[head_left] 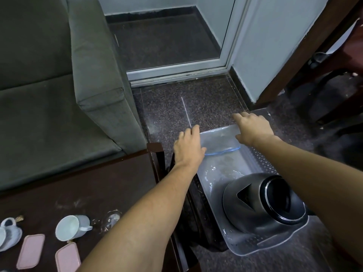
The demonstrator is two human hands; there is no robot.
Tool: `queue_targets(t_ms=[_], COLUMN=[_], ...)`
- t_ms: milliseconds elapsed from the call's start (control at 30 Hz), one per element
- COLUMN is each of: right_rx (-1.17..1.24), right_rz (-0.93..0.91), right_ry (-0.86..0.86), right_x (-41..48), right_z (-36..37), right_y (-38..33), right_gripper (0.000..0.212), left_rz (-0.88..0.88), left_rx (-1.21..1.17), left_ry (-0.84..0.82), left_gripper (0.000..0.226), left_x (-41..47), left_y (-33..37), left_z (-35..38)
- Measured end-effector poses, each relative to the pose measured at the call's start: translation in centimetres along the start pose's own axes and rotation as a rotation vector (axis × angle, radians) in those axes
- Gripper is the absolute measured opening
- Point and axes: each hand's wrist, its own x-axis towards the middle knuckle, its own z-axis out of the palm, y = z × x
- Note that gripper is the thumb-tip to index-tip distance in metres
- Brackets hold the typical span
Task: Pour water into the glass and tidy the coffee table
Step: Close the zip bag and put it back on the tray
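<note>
Both my hands reach out over the floor to the right of the dark coffee table (98,185). My left hand (187,149) and my right hand (253,128) grip the two ends of a clear plastic piece with a blue edge (220,141), at the far end of a translucent tray (253,246). A dark metal kettle (263,203) lies on the near part of that tray, its round opening facing up. On the table's near left a white cup (71,227) lies on its side, next to two pink coasters (30,251) and a small pale jug (10,235). No drinking glass is in view.
A grey sofa (49,85) stands to the left, behind the table. A glass door with a white frame (176,67) is ahead across the speckled dark floor (196,101). Dark wooden furniture (314,55) stands at the right. A dark bag (196,213) sits between table and tray.
</note>
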Motion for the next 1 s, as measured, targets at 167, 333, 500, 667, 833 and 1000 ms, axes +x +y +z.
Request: queue_targets(t_ms=[167,333,500,667,833,1000], right_rx=[-0.015,-0.024,-0.08,-0.066,-0.021,-0.007], right_rz=[0.015,0.032,0.021,0.101,0.127,0.158], right_ry=[-0.048,-0.059,-0.043,-0.006,-0.069,-0.12], right_x=[0.2,0.3,0.2,0.7,0.8,0.6], right_z=[0.1,-0.4,-0.4,-0.8,-1.2,-1.7], right_y=[-0.3,-0.8,-1.1,-1.9,-2.1,-1.3], right_gripper=[0.104,0.114,0.104,0.056,0.035,0.038], left_rz=[-0.01,-0.01,-0.017,-0.007,-0.002,-0.047], left_rx=[0.01,0.001,-0.023,-0.01,0.003,-0.143], left_ry=[0.019,0.037,0.028,0.027,0.065,-0.02], left_gripper=[0.088,0.095,0.096,0.057,0.024,0.019], left_x=[-0.1,-0.5,-0.9,-1.2,-0.5,0.8], left_y=[-0.2,-0.3,-0.6,-0.6,-0.8,-0.3], left_z=[-0.2,-0.6,-1.2,-0.9,-0.6,-0.9])
